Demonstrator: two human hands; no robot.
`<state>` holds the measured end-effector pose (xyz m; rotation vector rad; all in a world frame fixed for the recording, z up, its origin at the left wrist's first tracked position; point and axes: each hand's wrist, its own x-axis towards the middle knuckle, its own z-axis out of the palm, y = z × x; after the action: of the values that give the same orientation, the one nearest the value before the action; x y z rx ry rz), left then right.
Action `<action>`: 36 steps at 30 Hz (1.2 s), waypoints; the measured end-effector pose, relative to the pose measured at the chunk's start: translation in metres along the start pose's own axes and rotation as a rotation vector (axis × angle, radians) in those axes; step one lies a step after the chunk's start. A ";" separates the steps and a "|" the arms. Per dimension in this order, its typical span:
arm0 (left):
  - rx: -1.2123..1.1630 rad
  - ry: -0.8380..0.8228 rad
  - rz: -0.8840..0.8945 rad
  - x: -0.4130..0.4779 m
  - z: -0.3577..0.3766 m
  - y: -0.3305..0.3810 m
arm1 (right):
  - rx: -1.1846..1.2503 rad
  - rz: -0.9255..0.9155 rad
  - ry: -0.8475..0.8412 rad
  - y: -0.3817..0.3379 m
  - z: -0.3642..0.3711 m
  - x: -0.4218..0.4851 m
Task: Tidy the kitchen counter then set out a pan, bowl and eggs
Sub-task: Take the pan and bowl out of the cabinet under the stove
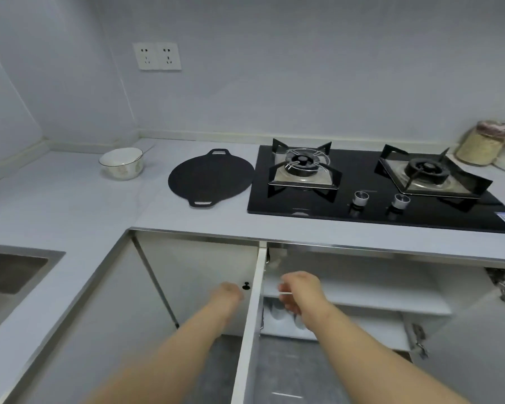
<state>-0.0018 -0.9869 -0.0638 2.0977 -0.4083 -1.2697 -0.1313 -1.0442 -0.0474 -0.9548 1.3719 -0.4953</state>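
Observation:
A flat black pan [210, 176] with two small handles lies on the counter left of the hob. Further left, near the wall corner, stands a white bowl [121, 163] with a thin dark rim. Below the counter a cabinet stands open. Its white door [250, 325] is seen edge-on between my arms. My left hand [227, 290] is just left of that door, beside a small black knob [246, 285]; its fingers are blurred. My right hand [299, 290] reaches inside the cabinet with loose fingers hanging over pale rounded objects [280, 316] on the lower shelf. I cannot tell what these objects are.
A black glass gas hob [370, 211] with two burners and two knobs fills the counter's right part. Jars [478, 144] stand at the far right by the wall. A steel sink [9, 275] is at the left. A second cabinet door [478, 345] hangs open at the right.

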 end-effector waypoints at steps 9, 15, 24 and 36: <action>-0.108 -0.131 -0.049 -0.011 0.041 -0.045 | -0.076 0.111 0.020 0.054 -0.052 -0.011; -0.143 -0.114 -0.027 -0.025 0.084 -0.047 | -0.090 0.101 -0.020 0.066 -0.096 -0.012; -0.281 -0.067 -0.049 -0.042 0.187 -0.022 | -0.386 0.034 -0.152 0.077 -0.161 0.001; 0.804 0.002 0.722 -0.010 0.247 0.027 | -0.750 -0.230 -0.002 0.064 -0.219 0.064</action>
<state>-0.2201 -1.0915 -0.1192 2.1860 -1.7157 -0.7052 -0.3441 -1.1192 -0.1199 -1.7316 1.4764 -0.1315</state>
